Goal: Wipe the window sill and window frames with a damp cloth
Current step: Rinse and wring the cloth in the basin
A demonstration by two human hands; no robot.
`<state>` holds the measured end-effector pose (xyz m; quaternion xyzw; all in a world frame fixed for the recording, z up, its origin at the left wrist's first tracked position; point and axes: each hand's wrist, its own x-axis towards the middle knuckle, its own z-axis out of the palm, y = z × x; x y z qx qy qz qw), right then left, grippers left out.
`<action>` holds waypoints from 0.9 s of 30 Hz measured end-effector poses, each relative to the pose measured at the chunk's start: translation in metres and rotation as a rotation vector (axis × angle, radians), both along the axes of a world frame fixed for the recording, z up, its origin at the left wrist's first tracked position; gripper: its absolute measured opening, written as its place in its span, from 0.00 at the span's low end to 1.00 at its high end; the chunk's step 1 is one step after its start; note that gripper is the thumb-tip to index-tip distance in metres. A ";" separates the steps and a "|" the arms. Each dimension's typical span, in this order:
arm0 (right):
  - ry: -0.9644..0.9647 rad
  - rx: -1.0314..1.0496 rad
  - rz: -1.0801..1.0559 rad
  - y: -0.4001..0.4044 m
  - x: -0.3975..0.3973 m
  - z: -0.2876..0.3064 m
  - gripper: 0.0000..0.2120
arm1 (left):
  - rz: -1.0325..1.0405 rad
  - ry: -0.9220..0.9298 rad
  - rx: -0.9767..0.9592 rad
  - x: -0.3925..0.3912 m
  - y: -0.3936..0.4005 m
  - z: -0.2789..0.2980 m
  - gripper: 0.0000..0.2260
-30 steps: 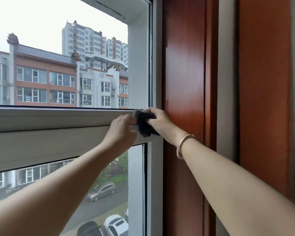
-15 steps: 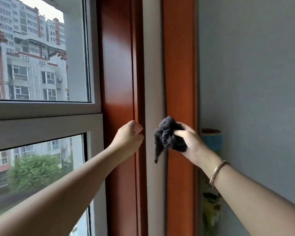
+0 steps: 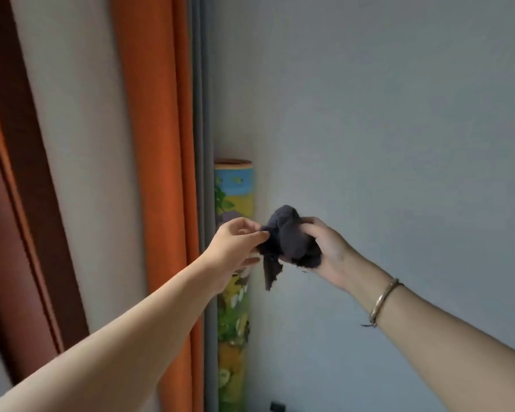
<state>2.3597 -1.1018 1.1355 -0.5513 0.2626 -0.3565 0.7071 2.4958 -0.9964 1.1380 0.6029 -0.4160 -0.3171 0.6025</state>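
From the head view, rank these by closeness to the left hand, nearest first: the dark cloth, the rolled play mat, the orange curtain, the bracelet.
1. Dark cloth: pinched by the left hand, at its right edge.
2. Rolled play mat: directly behind the hand, standing in the corner.
3. Orange curtain: to the left.
4. Bracelet: on the right wrist, far right.

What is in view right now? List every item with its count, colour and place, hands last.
cloth: one, dark grey, bunched, held in the air between both hands in front of the wall
curtain: one, orange, hanging left of centre
grey curtain: one, grey, just right of the orange one
rolled play mat: one, multicoloured cartoon print, upright in the corner
wall: one, pale grey, right half
wooden frame: one, reddish-brown, far left
bracelet: one, gold-toned, right wrist
left hand: pinches a cloth edge
right hand: grips the cloth bundle
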 end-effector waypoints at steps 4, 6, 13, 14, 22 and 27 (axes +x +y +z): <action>0.213 0.057 0.004 -0.030 -0.029 -0.042 0.12 | 0.020 0.099 0.014 -0.033 -0.032 -0.040 0.07; 0.297 0.089 0.045 -0.037 -0.034 -0.060 0.12 | 0.019 0.192 0.064 -0.037 -0.041 -0.062 0.08; 0.487 0.115 0.139 -0.038 -0.011 -0.127 0.16 | 0.034 0.417 0.193 -0.014 -0.057 -0.134 0.02; 0.515 0.099 0.086 -0.038 -0.004 -0.140 0.13 | 0.032 0.437 0.217 -0.008 -0.060 -0.144 0.01; 0.579 0.209 -0.278 -0.062 0.029 -0.235 0.14 | 0.032 0.407 0.297 0.045 -0.090 -0.223 0.05; 0.542 0.339 -0.339 -0.062 0.024 -0.276 0.13 | -0.087 0.399 0.353 0.051 -0.097 -0.267 0.06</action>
